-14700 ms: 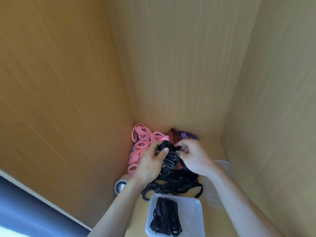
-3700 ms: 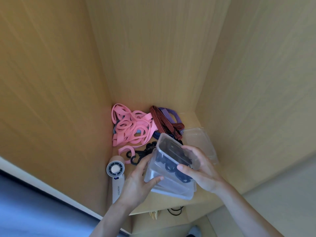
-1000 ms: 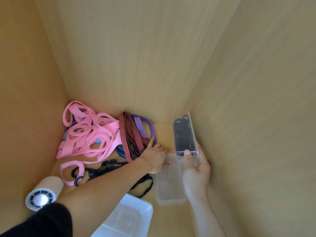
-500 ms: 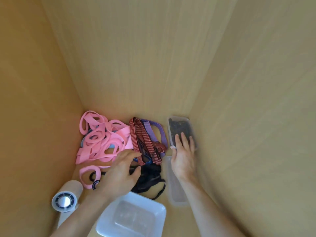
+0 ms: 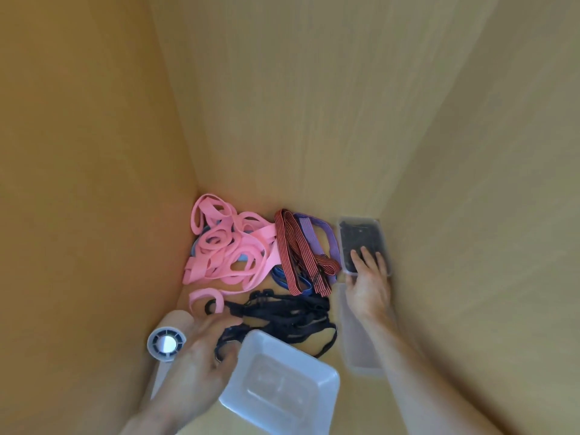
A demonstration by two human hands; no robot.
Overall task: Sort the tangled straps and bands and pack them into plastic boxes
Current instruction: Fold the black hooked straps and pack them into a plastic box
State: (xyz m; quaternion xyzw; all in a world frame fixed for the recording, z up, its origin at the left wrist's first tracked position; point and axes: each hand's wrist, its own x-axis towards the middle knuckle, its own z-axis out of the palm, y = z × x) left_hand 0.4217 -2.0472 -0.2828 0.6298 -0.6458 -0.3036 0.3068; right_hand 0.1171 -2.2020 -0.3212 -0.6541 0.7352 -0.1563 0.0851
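A tangle of black straps [image 5: 282, 315] lies in the middle of the wooden compartment. My left hand [image 5: 201, 356], blurred, curls its thumb and fingers round the hooked end of these straps, beside an empty clear plastic box [image 5: 282, 384]. My right hand [image 5: 367, 287] rests with straight fingers on a lidded clear box [image 5: 361, 237] of black straps in the back right corner. Pink bands [image 5: 232, 249] are heaped at the back left. A red-and-black striped strap [image 5: 298, 255], a purple strap [image 5: 317, 237] and a blue strap [image 5: 282, 277] lie between the pink heap and the lidded box.
A clear plastic lid [image 5: 361, 350] lies flat under my right forearm along the right wall. A white hand-held fan [image 5: 166, 343] lies at the front left. Wooden walls close the space on the left, back and right.
My left hand has drawn back from the middle of the pile to the near end of the black straps. My right hand stays on the lidded box in the corner.
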